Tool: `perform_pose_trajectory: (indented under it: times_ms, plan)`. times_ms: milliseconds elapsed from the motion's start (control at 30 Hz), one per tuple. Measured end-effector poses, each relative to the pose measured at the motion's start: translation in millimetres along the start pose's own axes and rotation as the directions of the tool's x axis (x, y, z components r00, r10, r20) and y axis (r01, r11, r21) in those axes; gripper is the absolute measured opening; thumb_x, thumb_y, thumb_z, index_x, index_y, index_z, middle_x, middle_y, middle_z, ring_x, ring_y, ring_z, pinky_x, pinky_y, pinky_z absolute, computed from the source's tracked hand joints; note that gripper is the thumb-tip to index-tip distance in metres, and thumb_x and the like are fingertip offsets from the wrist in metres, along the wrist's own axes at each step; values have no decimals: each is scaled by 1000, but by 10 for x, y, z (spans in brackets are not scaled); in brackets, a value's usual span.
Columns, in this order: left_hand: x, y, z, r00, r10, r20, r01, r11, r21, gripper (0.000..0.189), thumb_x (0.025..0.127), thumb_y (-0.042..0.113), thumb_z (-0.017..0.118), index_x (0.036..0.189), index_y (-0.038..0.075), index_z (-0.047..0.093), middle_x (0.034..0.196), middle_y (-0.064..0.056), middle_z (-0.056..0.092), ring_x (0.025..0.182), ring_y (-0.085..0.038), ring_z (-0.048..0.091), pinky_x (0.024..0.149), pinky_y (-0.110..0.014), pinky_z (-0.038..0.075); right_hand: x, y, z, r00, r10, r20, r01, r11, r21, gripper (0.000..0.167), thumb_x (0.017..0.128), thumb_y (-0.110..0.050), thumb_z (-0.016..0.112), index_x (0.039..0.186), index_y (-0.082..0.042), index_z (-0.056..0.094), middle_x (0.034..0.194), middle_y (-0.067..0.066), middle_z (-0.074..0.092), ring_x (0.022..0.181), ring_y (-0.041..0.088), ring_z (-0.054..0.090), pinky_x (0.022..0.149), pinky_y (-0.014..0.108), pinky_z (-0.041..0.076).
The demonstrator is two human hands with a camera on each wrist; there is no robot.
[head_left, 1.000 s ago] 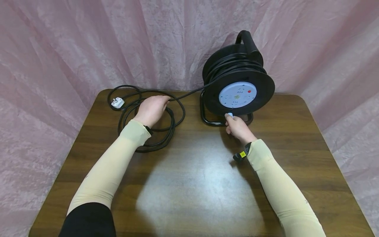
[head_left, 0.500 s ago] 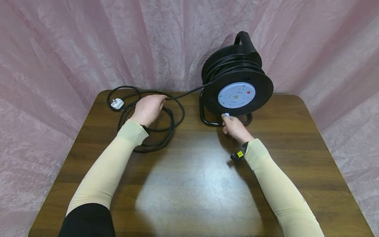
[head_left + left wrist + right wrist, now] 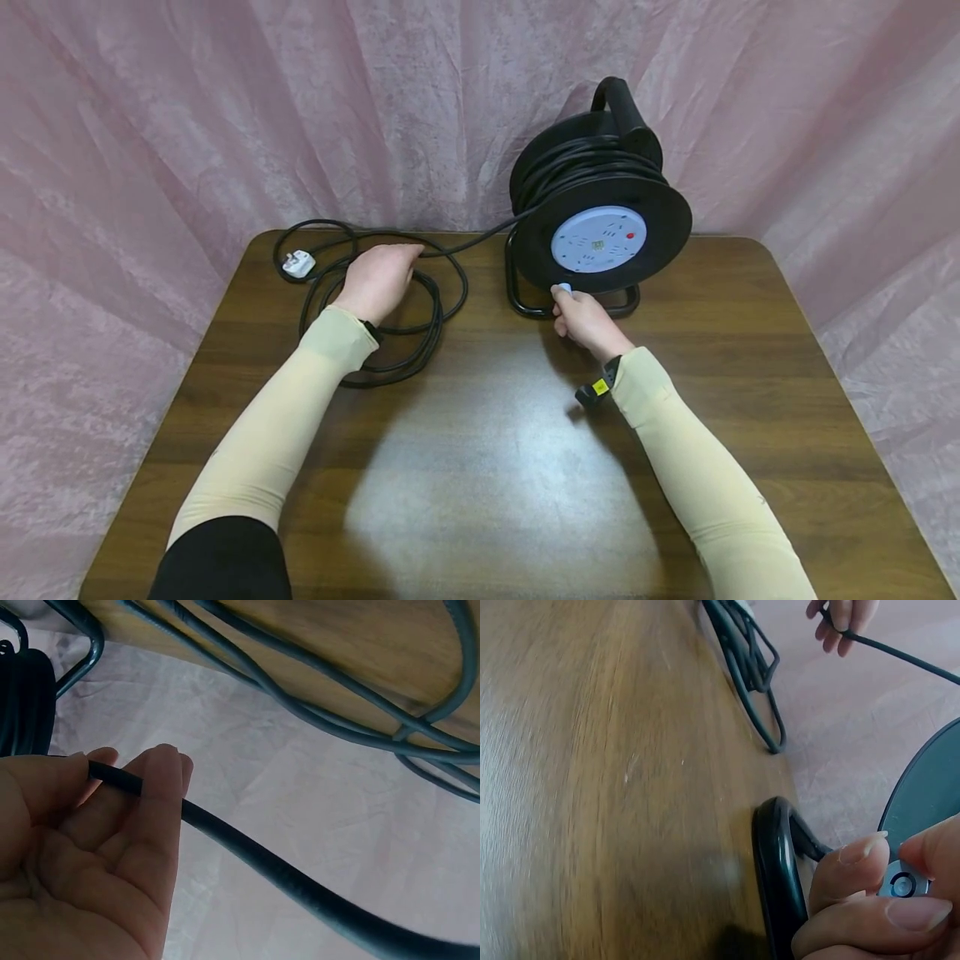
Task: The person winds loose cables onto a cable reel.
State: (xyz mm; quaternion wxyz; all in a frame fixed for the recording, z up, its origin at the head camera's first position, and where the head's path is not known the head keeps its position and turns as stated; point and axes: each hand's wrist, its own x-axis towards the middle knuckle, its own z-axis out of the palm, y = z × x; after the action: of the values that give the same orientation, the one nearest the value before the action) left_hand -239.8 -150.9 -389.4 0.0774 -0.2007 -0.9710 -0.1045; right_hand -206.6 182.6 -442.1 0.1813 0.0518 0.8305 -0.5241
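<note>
Black cable (image 3: 262,859) slants rightward from my left hand (image 3: 378,279), which pinches it, to the reel (image 3: 600,193) at the worktop's (image 3: 465,433) back; my nearer right hand (image 3: 587,321) grips its pale knob (image 3: 904,883).

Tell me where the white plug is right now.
In the head view, the white plug lies near the far left corner of the table, next to the black cable and left of the left hand.
</note>
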Motion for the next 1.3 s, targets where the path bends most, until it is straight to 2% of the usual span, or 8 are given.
perform_pose_trajectory:
  times_ms: [333,467,700,800,900,1100,1167,1300]
  plan:
    - [-17,-25,-23,1000,-20,21,20,1000,-4,33,106,4,53,136,1,63,130,-19,67,113,-40,66,95,-52,52,17,-62,74,1000,-24,12,23,999,49,56,107,-53,39,104,2,52,65,3,52,48,12,34,47,27,28]
    - [-41,-53,-52,998,-27,63,30,999,-37,37,105,1,50,141,1,60,134,-20,64,116,-39,65,96,-51,51,16,-84,87,1000,-21,17,20,998,57,56,107,-52,40,105,2,52,65,2,52,49,12,35,48,26,28]
    - [-171,-168,-140,988,-130,84,135,989,-56,34,107,6,51,139,2,62,129,-20,67,109,-39,67,87,-52,55,11,-112,96,999,0,38,-2,999,48,56,108,-53,38,107,1,53,67,3,53,50,13,36,49,26,28]
    - [-216,-226,-205,977,-181,111,191,978,-87,32,108,12,52,137,3,63,129,-19,67,110,-39,67,86,-53,54,6,-131,98,999,1,43,-3,999,48,58,108,-53,38,109,3,53,68,3,53,51,14,36,49,26,28]
    - [-248,-286,-271,956,-205,209,236,962,-135,36,110,12,46,141,2,59,137,-21,62,116,-39,62,93,-53,50,4,-153,112,999,4,50,-7,999,51,59,108,-53,38,111,4,52,67,3,52,51,14,36,49,26,27]
    - [-238,-369,-369,923,-144,357,224,956,-192,40,110,11,39,145,-2,54,145,-25,54,124,-37,55,101,-52,42,13,-172,128,999,-5,49,2,999,50,59,108,-53,38,112,5,53,67,2,53,51,13,36,48,26,27]
    - [-235,-394,-403,918,-139,370,217,960,-178,38,110,14,43,141,-2,58,140,-24,58,119,-35,57,99,-52,44,16,-173,127,999,-9,50,7,999,51,59,108,-53,38,111,4,53,67,2,53,51,13,36,48,26,27]
    - [-250,-450,-473,887,-166,432,265,947,-182,38,110,21,49,138,0,61,135,-23,61,99,-32,68,95,-53,49,21,-172,126,999,-11,53,8,999,51,58,108,-52,38,111,4,53,67,2,53,52,13,37,49,26,27]
